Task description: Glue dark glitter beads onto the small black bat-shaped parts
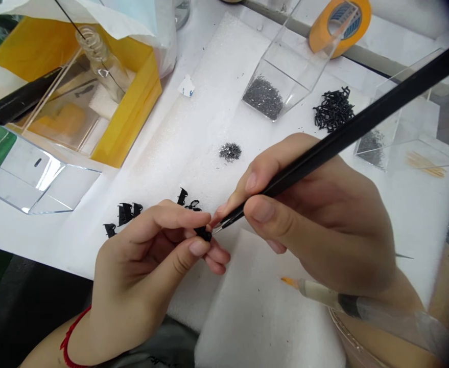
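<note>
My left hand point(143, 276) is closed, pinching a small black plastic part point(203, 233) between thumb and forefinger. My right hand point(308, 220) grips long black tweezers point(324, 143) like a pen. Their fine metal tip meets the small part at the left fingertips; whether a tiny piece sits in the tip is too small to tell. Behind my left hand lie more black parts point(124, 213), and a few others point(183, 196) are partly hidden by its fingers. Farther back on the white foam sheet is a little heap of tiny dark metal pieces point(230, 152).
Clear boxes point(291, 76) with small metal pieces stand at the back, near a pile of black parts point(333, 109) and an orange tape roll point(341, 25). A yellow box point(132, 107) holds a glass bottle point(103, 61) at left. A brush point(316, 290) lies by my right wrist.
</note>
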`<action>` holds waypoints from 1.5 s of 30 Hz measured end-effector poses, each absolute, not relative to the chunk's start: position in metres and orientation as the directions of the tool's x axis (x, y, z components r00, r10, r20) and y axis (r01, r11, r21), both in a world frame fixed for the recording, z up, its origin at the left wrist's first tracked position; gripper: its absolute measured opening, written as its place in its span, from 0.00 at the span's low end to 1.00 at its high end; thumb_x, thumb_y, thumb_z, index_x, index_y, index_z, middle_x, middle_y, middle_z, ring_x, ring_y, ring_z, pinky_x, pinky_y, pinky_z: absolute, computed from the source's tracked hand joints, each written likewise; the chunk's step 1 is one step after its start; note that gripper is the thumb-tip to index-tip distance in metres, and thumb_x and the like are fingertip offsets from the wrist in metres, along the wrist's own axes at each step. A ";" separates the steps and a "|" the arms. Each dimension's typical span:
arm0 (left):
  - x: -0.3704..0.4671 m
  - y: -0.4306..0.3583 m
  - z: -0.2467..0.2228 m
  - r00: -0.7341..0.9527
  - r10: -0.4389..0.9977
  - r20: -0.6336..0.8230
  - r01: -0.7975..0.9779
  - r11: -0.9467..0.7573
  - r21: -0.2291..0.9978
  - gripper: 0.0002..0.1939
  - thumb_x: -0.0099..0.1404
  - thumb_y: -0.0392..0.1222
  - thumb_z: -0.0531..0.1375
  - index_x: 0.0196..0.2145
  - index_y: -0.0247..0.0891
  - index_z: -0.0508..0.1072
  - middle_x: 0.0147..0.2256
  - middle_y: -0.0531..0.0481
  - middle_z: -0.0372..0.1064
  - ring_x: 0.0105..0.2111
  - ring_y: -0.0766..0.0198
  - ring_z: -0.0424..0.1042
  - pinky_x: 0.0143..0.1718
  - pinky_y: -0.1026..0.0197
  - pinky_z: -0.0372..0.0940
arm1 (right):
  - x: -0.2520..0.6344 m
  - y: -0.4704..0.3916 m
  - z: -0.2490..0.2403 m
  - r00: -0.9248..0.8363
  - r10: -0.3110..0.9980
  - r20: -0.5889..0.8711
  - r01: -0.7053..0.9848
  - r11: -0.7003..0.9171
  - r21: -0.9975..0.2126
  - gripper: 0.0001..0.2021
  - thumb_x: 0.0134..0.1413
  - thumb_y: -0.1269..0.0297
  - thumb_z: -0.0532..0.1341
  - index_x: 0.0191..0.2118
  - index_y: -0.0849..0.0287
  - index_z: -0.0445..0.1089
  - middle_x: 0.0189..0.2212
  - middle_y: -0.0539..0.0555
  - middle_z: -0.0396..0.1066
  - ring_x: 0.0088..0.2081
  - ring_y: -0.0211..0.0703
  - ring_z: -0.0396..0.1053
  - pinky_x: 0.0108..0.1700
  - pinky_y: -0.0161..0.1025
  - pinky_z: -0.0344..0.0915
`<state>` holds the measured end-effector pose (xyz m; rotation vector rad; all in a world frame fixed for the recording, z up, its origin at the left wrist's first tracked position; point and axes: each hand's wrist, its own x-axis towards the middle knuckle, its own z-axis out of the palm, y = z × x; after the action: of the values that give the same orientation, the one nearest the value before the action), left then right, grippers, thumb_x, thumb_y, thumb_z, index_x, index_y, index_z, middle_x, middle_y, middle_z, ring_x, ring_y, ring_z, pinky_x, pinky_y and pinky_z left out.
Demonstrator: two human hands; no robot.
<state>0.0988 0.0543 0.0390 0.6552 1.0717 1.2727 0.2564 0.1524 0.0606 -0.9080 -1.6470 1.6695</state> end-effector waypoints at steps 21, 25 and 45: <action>0.099 0.058 0.039 -0.036 0.959 -0.280 -0.409 0.241 0.880 0.14 0.65 0.27 0.59 0.42 0.46 0.75 0.32 0.57 0.74 0.32 0.69 0.76 0.35 0.70 0.74 | 0.257 0.154 0.063 -0.592 0.797 -0.119 0.123 -0.056 -0.991 0.03 0.59 0.68 0.61 0.35 0.52 0.67 0.26 0.42 0.72 0.14 0.26 0.58 0.13 0.27 0.52; 0.099 0.057 0.039 -0.032 0.959 -0.283 -0.405 0.247 0.880 0.13 0.65 0.28 0.60 0.41 0.46 0.76 0.32 0.57 0.74 0.31 0.70 0.76 0.35 0.70 0.74 | 0.257 0.153 0.064 -0.596 0.795 -0.116 0.146 -0.034 -0.989 0.04 0.60 0.70 0.60 0.35 0.54 0.66 0.26 0.41 0.73 0.14 0.24 0.56 0.14 0.25 0.52; 0.101 0.058 0.038 -0.040 0.958 -0.285 -0.450 0.238 0.861 0.12 0.65 0.28 0.60 0.41 0.43 0.75 0.31 0.55 0.75 0.31 0.69 0.76 0.34 0.70 0.74 | 0.252 0.153 0.062 -0.587 0.792 -0.169 -0.009 -0.215 -0.977 0.04 0.58 0.68 0.62 0.34 0.56 0.64 0.23 0.42 0.69 0.14 0.24 0.57 0.12 0.23 0.51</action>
<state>0.1011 0.0578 0.0380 0.6266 1.0570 1.2637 0.2518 0.1527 0.0619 -0.9393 -1.4864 1.8581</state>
